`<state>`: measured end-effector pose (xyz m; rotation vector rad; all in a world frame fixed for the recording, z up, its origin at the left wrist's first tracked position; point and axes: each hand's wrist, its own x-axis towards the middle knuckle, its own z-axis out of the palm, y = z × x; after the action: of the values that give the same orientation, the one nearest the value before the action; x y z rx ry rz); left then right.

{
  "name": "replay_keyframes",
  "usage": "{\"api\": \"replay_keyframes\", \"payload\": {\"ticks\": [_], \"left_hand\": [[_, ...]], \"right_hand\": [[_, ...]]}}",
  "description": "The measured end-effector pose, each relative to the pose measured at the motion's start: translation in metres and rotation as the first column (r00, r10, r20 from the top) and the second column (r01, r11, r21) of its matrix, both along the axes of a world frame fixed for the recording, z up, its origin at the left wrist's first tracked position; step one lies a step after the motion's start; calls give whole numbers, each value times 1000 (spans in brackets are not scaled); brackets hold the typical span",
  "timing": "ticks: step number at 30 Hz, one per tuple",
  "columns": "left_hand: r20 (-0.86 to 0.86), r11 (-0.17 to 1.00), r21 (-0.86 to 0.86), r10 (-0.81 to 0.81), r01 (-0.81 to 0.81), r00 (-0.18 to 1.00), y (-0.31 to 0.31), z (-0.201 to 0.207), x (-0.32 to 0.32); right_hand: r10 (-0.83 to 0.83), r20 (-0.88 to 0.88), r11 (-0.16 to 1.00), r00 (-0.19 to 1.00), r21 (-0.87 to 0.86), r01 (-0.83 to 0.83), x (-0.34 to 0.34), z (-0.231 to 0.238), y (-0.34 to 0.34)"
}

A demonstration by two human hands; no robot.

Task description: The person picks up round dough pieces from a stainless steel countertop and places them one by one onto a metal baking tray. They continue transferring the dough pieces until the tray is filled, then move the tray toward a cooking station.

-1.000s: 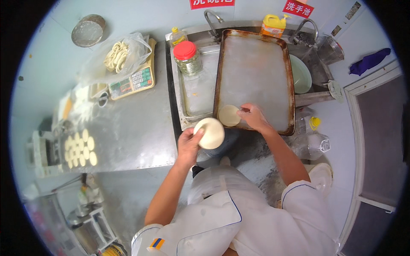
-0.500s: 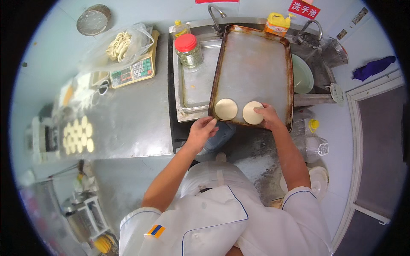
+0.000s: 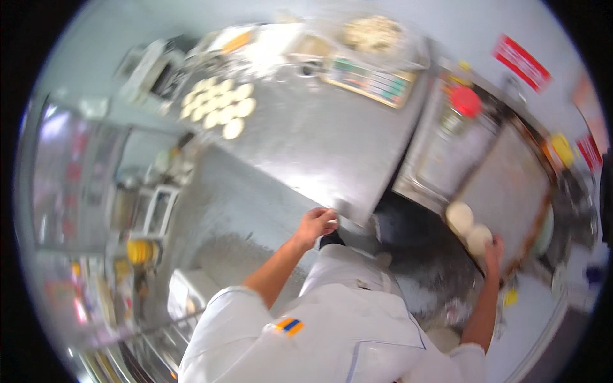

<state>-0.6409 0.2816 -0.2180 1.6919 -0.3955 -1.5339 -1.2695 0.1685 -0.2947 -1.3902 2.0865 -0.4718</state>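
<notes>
A steel tabletop (image 3: 332, 147) is stretching across the view, dusted with flour. Rows of pale dough discs (image 3: 218, 105) are sitting near its far left corner, a flat scale (image 3: 373, 80) is resting toward the back, and a bag of dough strips (image 3: 373, 32) is lying just behind it. Everything is blurring.

2 red rectangular signs (image 3: 522, 62) hang on the wall at upper right. A red-lidded jar (image 3: 461, 108) stands below them. A scale's coloured panel (image 3: 370, 78) lies on the desk (image 3: 319, 140).
</notes>
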Motion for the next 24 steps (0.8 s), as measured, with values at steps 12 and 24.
{"api": "replay_keyframes", "payload": {"ticks": [12,24], "left_hand": [[906,940,-72,201,-333,372,-162,-84,468],[688,972,209,-71,-103,722,-225,-62,570]], "right_hand": [[-104,201,978,974,-159,137,220,81,-23],[419,221,876,881,156,-456,614,126,-117]]}}
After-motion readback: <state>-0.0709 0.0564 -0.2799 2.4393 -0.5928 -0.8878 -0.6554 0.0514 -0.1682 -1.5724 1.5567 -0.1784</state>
